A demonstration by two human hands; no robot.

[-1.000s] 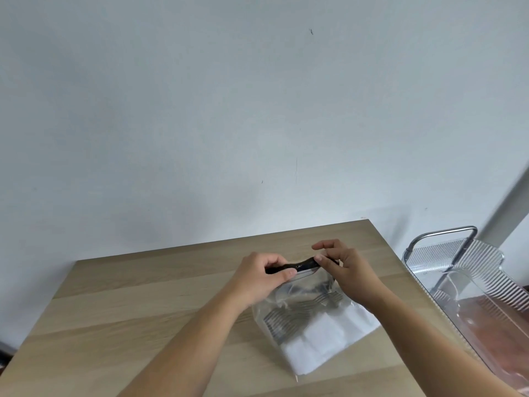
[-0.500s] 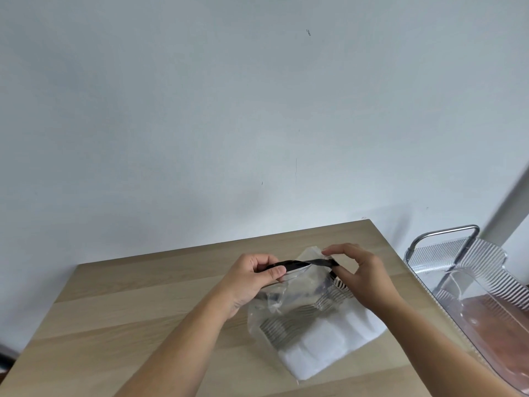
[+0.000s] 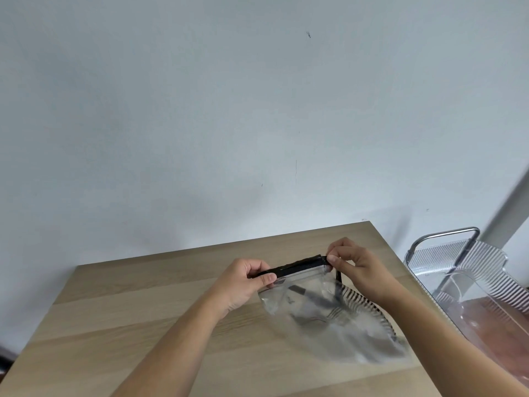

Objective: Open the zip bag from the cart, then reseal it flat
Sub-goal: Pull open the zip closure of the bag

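Clear plastic makes up the zip bag [image 3: 312, 299], and it has a black strip [image 3: 294, 266] along its top edge. Inside it are white folded things and something with dark and light stripes, but they look blurry, so I cannot tell what they are. The bag is over the right part of the wooden table [image 3: 143, 310], with its top held up and its bottom end low near the tabletop.

On the left, the left hand [image 3: 243, 282] is closed, with its thumb and fingers pinching the left end of the black strip. On the right, the right hand [image 3: 357, 270] is closed too, and its fingertips pinch the right end of the strip. The strip is stretched straight between the two hands.

Further right, just beside the table, stands a see-through cart [image 3: 469, 270] with a metal handle. A pale wall [image 3: 229, 110] is behind everything.
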